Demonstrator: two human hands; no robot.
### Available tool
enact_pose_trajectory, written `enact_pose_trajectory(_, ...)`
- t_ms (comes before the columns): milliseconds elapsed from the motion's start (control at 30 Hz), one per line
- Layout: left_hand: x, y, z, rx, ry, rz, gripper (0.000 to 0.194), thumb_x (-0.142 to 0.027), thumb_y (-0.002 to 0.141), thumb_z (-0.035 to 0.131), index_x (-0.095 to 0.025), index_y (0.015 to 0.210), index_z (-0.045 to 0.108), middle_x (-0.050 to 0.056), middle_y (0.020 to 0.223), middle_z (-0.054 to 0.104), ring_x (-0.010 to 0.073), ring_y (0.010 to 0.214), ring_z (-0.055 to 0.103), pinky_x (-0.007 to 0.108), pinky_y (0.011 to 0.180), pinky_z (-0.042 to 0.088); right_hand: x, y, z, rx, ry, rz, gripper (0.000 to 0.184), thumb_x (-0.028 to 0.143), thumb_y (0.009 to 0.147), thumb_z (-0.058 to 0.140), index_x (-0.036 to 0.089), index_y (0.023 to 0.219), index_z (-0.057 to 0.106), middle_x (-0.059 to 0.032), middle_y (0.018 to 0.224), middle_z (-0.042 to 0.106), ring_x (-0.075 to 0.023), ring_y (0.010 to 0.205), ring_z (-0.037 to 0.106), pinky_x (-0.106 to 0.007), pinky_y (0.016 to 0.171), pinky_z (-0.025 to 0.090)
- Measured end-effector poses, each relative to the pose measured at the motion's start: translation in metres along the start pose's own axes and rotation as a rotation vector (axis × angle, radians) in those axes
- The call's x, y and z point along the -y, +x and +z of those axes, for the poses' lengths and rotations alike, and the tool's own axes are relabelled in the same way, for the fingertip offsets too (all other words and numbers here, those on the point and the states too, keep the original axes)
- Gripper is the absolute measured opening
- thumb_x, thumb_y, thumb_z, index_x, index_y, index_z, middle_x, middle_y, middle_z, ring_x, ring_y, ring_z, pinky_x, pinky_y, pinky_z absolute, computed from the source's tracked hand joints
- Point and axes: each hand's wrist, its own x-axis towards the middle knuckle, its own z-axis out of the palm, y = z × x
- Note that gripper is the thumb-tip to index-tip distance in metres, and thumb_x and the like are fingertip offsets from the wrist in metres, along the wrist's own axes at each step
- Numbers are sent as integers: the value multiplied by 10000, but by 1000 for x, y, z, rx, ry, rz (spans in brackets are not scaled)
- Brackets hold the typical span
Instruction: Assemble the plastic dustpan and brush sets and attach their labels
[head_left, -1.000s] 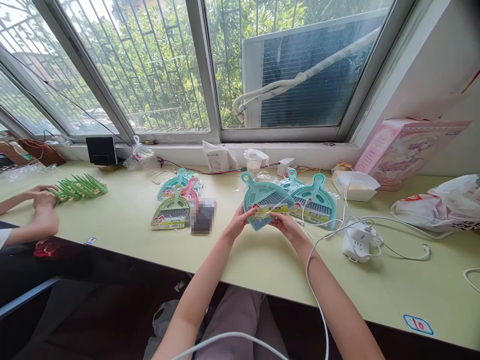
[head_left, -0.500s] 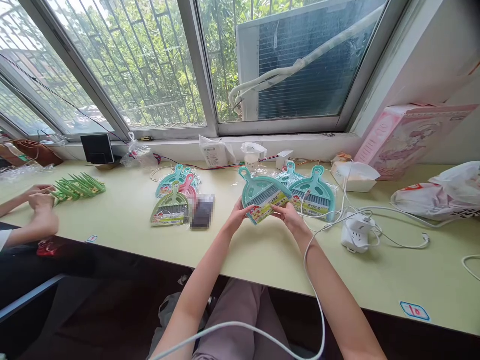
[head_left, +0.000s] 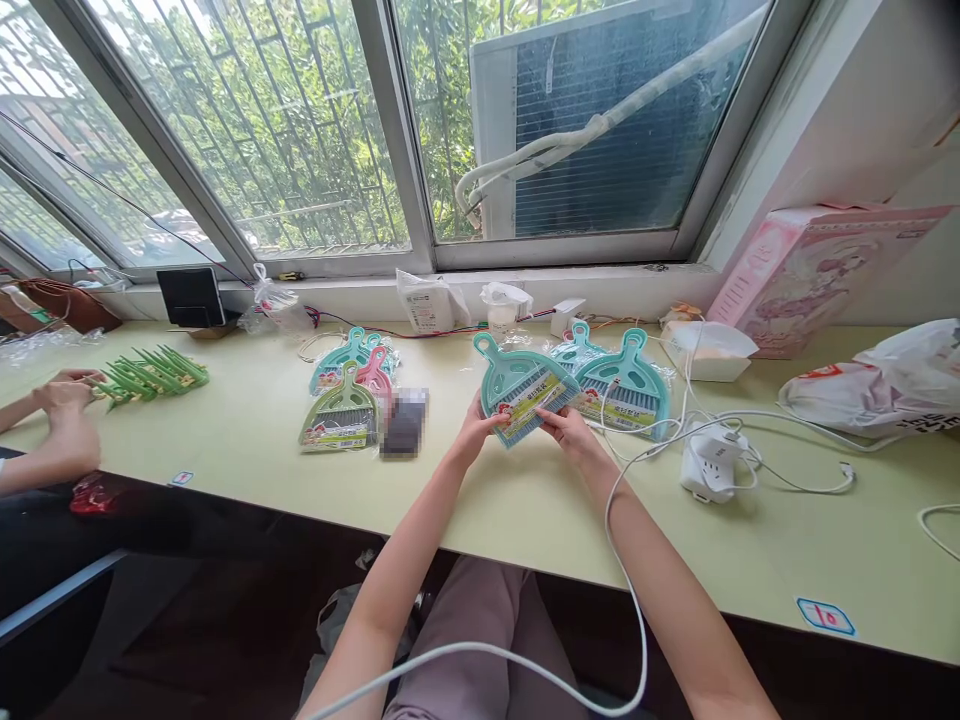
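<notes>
A teal dustpan and brush set [head_left: 517, 385] with a yellow-green printed label is tilted between my two hands above the table. My left hand [head_left: 474, 432] grips its lower left edge, thumb in front. At the lower right edge, my right hand [head_left: 574, 432] pinches the set near the label. Just behind on the right lies another teal dustpan set [head_left: 634, 385], partly overlapping a further teal one [head_left: 579, 345]. To the left rest a green dustpan set [head_left: 343, 412], a pink one [head_left: 375, 372] and teal ones [head_left: 349, 355] in a group.
A blurred dark object [head_left: 405, 422] lies beside the left group. White cables run past a power adapter [head_left: 711, 462] and across my right arm. A white box [head_left: 709, 350], a pink box [head_left: 817, 280] and a plastic bag [head_left: 885, 380] stand right. Another person's hands [head_left: 67, 390] are near green plastic stems [head_left: 154, 375].
The held dustpan set has turned slightly, and its label now slopes a little differently. Both my hands keep their hold. The other person's forearm at left has shifted slightly left.
</notes>
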Motion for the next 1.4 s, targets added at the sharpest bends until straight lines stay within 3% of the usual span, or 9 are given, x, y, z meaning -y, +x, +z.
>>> enact_pose_trajectory(267,10,-7,12,127,-99,-127,755,-306,713,807,-269,1374,444,118,1377,563,295,1219,563,410,941,503,-9,4,-1,-142,61,-61,344,293,576,868,205,838,663,-69,976,755,-302,1089,672,-423,962,578)
enact_pose_trajectory(433,9,-3,15,106,-101,-164,589,-451,807,705,-232,1309,489,139,1400,541,295,1191,585,416,853,561,-7,3,0,-147,97,-76,391,316,552,881,200,859,669,-59,981,757,-293,1070,684,-417,960,583)
enact_pose_trajectory(600,5,-1,10,51,48,-153,605,-435,764,738,-199,1262,487,149,1260,637,250,856,715,343,651,579,-10,3,4,-105,49,-99,382,346,594,873,195,889,684,-69,1002,756,-264,1039,699,-380,932,592)
enact_pose_trajectory(767,0,6,-13,-26,-5,-112,579,-363,713,740,-176,1203,495,133,1204,663,191,641,702,272,492,529,-1,6,-3,109,-171,-22,403,516,690,797,181,902,726,-103,897,757,-266,877,737,-440,895,592)
enact_pose_trajectory(833,-4,10,-27,-115,-60,-96,564,-326,692,739,-176,1188,515,117,1165,676,186,685,699,251,491,519,6,4,-7,70,-379,-138,383,495,725,775,192,957,739,-115,920,748,-288,873,732,-503,884,581)
enact_pose_trajectory(933,-9,12,-44,-217,-160,-102,478,-264,674,742,-162,1111,576,97,1061,699,182,768,685,251,563,539,13,-3,-7,-75,-778,-552,358,319,790,734,301,1147,704,-94,1249,657,-331,1187,605,-575,1037,460)
enact_pose_trajectory(1067,-9,10,-50,-214,-218,-196,385,-195,647,741,-135,1007,618,84,910,716,173,741,665,246,557,534,15,-9,-7,-99,-1144,-883,408,167,865,611,371,1215,664,-27,1445,509,-299,1395,387,-560,1155,293)
enact_pose_trajectory(1200,-7,9,-46,-173,-203,-278,370,-170,645,738,-139,991,615,86,910,726,184,737,672,256,528,533,17,-5,-10,-127,-1147,-945,150,301,889,615,322,881,764,-54,1210,650,-303,1238,508,-524,1055,393)
enact_pose_trajectory(1400,-6,8,-47,14,-127,-347,387,-237,690,749,-130,1032,603,118,932,732,236,773,710,285,552,539,19,-2,-6,-59,-940,-829,203,444,856,631,289,776,735,-59,992,707,-286,1034,615,-490,994,406)
